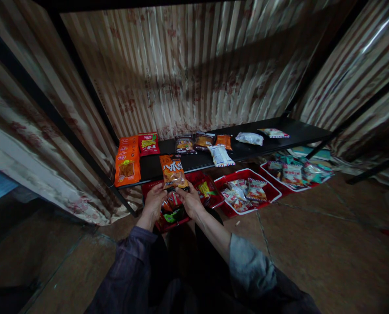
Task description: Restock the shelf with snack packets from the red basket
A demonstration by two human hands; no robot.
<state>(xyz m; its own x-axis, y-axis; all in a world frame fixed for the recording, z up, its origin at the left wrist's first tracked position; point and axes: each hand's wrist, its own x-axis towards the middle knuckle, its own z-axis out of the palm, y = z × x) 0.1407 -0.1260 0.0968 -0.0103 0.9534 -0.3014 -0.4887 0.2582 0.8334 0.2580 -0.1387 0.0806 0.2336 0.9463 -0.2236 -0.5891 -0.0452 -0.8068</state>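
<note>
my left hand (153, 204) and right hand (189, 201) grip the lower corners of an orange snack packet (174, 172), thumbs and fingers pinched on its bottom end, the hands close together with the packet between them. it is held upright, printed face toward me, at the front edge of a black shelf (194, 162), left of the middle; whether it touches the shelf, i cannot tell.

at the shelf's left end lies a large orange packet (127, 161), and just beside it, toward the back edge, a red packet (149, 144). near the middle, two brown packets (185, 144) sit side by side, with a small orange packet (224, 141) to their right. a white-and-blue packet (221, 155) reaches over the front edge. farther right lie a white packet (249, 138) and, nearer the back right corner, a pale packet (273, 133).

on the tiled floor (299, 231), a red basket (216, 201) of mixed packets sits below my hands; two white-rimmed red baskets (272, 190), holding more packets, stand to the right.
</note>
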